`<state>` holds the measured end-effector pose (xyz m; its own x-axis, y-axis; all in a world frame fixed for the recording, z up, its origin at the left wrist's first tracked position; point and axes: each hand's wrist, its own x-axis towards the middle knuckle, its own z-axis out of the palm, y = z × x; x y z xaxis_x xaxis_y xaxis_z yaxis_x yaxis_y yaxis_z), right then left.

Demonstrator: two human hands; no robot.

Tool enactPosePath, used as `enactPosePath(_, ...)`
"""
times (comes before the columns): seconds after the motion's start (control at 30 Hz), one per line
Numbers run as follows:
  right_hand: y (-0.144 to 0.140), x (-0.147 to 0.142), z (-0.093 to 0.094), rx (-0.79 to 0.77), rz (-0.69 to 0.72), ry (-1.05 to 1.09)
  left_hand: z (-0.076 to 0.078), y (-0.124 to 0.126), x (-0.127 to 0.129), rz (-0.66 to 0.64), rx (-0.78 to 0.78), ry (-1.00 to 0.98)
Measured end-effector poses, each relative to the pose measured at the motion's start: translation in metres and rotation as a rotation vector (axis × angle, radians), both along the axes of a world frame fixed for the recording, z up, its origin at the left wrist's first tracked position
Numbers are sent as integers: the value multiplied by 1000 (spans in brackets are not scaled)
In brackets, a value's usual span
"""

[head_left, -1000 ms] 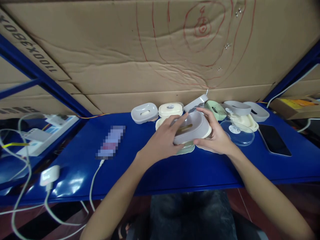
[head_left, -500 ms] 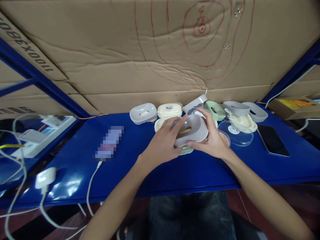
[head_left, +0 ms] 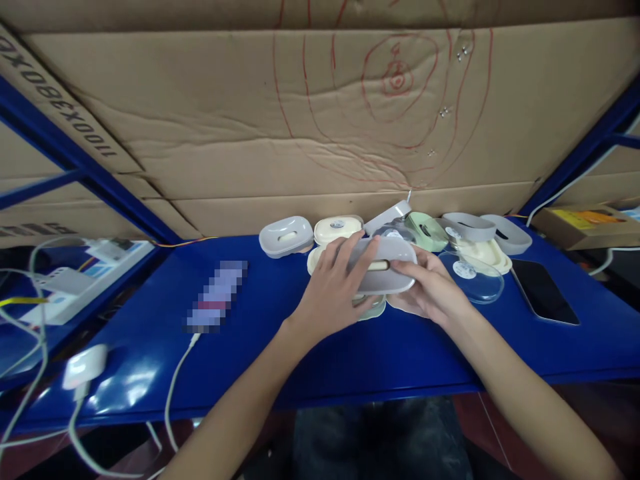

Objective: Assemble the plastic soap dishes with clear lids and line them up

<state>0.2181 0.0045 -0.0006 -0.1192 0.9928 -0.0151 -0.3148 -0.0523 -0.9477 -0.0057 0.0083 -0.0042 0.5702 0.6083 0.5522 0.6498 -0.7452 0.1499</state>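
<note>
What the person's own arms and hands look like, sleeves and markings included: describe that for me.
The left hand and right hand are ungloved. Both slim forearms are bare, tapering to the wrists, with no sleeves, watch, bracelet or obvious markings in view. Details as small as rings are too blurred to settle.

- held dish [head_left: 391, 249]: pale grey, cream showing in its slot
- far-left dish [head_left: 271, 241]: pale grey, off-white in slot
- lidded box [head_left: 325, 231] beside it: cream
- sage dish [head_left: 425, 233]: muted green, dark slot
- upper right dish [head_left: 474, 230], end dish [head_left: 513, 235]: both light grey
- tray [head_left: 494, 263] below them: cream
- lid [head_left: 483, 288]: clear, white sticker [head_left: 465, 269] with dark print
- tabletop [head_left: 260, 353]: glossy deep blue, shelf frame [head_left: 110, 187] also blue
- cardboard wall [head_left: 210, 87]: tan, red hand-drawn rings, black lettering
- right phone [head_left: 544, 291]: black face, silvery edge
- left phone [head_left: 216, 293]: lilac squares, crimson band
- power strip [head_left: 113, 279]: white, light blue
- carton [head_left: 575, 233]: brown, yellow-orange label
</note>
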Motion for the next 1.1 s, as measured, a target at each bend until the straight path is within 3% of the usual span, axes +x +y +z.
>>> enactPosePath(0.13, 2, 5, -1, 56, -27, -38, 5, 3, -7, -69, -181, -318)
enactPosePath(0.27, -1, 5, 0, 135, 13, -80, 11, 5, -9, -89, -546, -767)
enactPosePath(0.4, -2, 4, -2, 202, 25, -121, 15, 6, -9, -176, -795, -925)
enactPosePath(0.53, 0, 2, -10, 251, -19, -165, 15, 6, -8, -159, -838, -1015)
enactPosePath(0.83, -5, -3, -1, 77, 0, -6, 9, 9, -5, -182, -1044, -1142)
enactPosePath(1.1, -2, 3, -6, 99, 50, -46, 9, 9, -9, -225, -965, -1061)
